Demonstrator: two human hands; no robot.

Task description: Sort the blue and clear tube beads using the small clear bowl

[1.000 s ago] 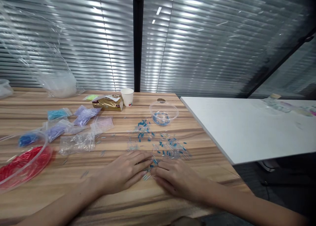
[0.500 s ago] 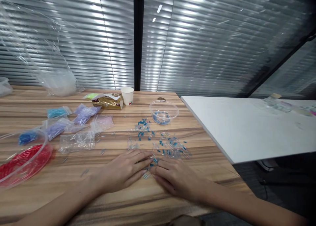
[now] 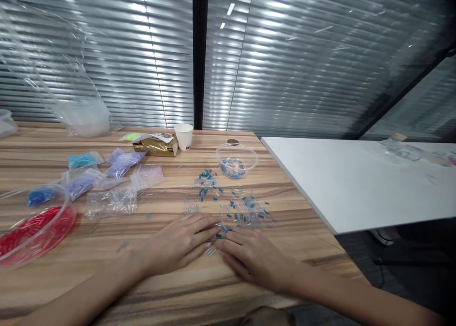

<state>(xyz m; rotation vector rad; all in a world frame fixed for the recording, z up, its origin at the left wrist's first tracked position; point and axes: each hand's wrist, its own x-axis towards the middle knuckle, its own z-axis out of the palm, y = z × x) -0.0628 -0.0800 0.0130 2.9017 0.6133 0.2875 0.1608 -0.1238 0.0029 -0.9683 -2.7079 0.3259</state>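
Observation:
Small blue tube beads (image 3: 241, 217) and clear tube beads (image 3: 258, 217) lie scattered over the wooden table. My left hand (image 3: 183, 243) rests low on the table with its fingers stretched out to the right, the tips among the nearest beads. Facing it, my right hand (image 3: 249, 255) has slightly bent fingers pointing left, their tips at the same beads. The two sets of fingertips nearly meet. No bead is clearly held, though the undersides of the fingers are hidden. Beyond the scatter stands a clear round tub (image 3: 233, 167) with blue beads in its bottom.
At the left is a clear tub (image 3: 70, 209) of red beads. Small bags of purple beads (image 3: 123, 164), turquoise beads (image 3: 82, 161) and clear beads (image 3: 112, 202) lie nearby. Farther back are a gold box (image 3: 156, 145) and a paper cup (image 3: 184, 136). A white table (image 3: 349, 183) adjoins on the right.
My right fingertips have shifted very slightly left among the beads. My left hand stays nearly in place, and the view has tilted a touch.

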